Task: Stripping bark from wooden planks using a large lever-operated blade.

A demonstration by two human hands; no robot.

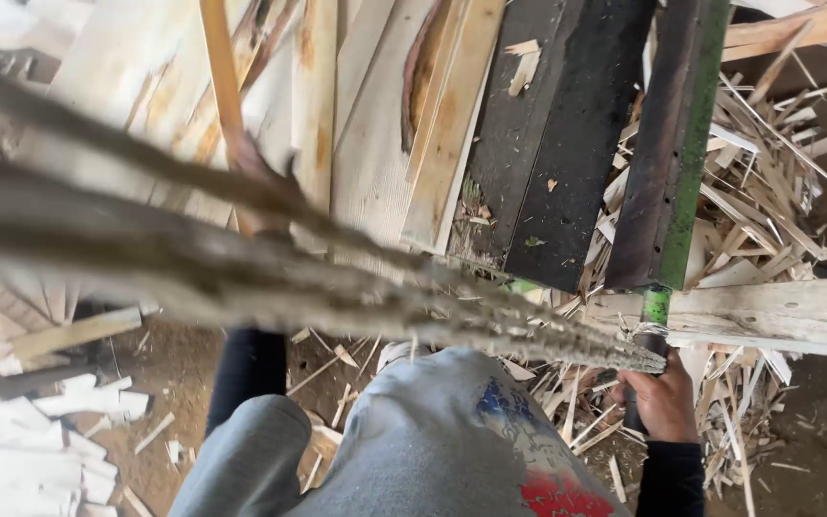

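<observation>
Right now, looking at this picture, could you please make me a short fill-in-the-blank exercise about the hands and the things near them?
1. The right hand grips the handle of a long blade whose edge is painted ____.
2. The left hand holds a thin strip of ____.
3. The ground by the right hand is littered with wood ____.

Missing words: green; wood; splinters

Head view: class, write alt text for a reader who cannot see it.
Seen from above, a person's right hand grips the handle of a long dark blade with a green edge, while the left hand holds a thin wooden strip. Pale boards and wood splinters lie around.
</observation>
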